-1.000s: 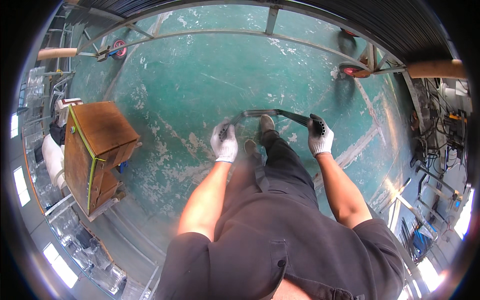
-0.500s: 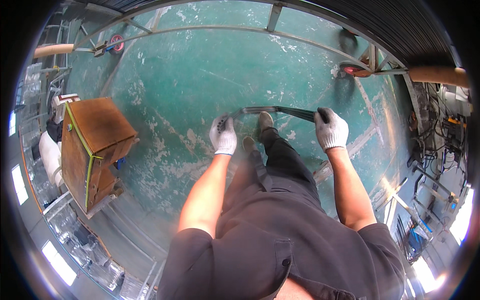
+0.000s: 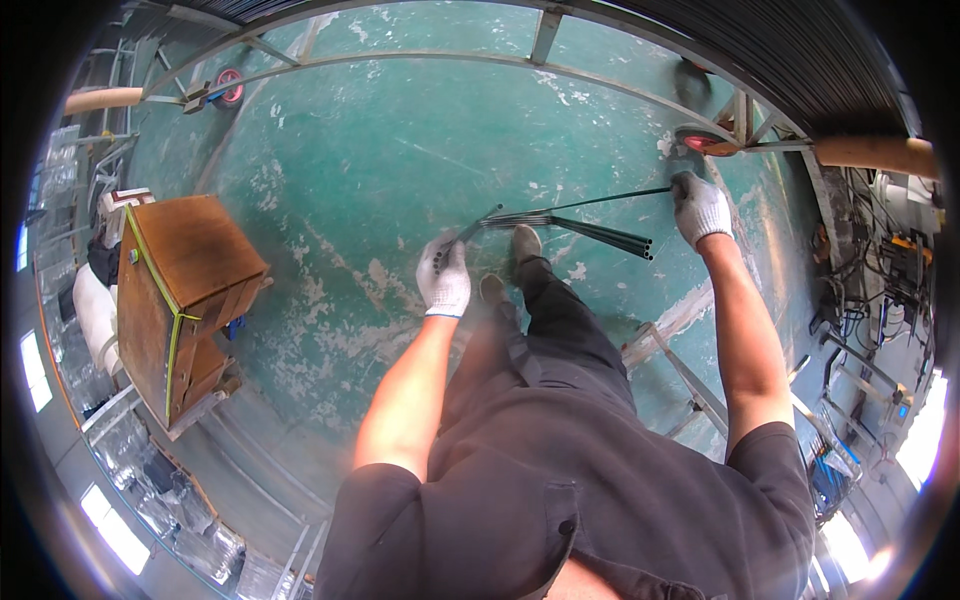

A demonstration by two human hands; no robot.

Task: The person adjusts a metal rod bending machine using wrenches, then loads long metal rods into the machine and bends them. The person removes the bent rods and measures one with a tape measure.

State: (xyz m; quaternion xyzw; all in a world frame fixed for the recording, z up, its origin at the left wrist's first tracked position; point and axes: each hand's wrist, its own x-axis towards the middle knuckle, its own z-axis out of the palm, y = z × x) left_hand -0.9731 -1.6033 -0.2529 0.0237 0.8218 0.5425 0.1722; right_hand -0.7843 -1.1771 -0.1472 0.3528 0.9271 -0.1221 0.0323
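My left hand [image 3: 445, 274], in a white knit glove with dark patches at the fingers, is closed round a bundle of thin black bent tubes [image 3: 605, 234]. The bundle reaches rightward from it, and its free ends, which look hollow, hang over the floor beyond my feet. My right hand [image 3: 702, 210], gloved alike, is closed on the far end of one single black tube [image 3: 612, 198]. That tube slants away from the rest, and its other end lies by the bundle near my left hand. The glove hides the exact grip of each hand's fingers.
A brown wooden cabinet [image 3: 195, 250] with a yellow-green edge stands at left. Across the far side runs a metal frame [image 3: 440, 56] on red-hubbed wheels [image 3: 706, 141], with many dark rods [image 3: 790, 55] at its upper right. Metal bars [image 3: 690, 380] stand behind my right forearm. The green floor is worn.
My right hand has let go of the bundle's right end and moved right and farther off, drawing one tube apart. My left hand stays on the bundle, nearly in place.
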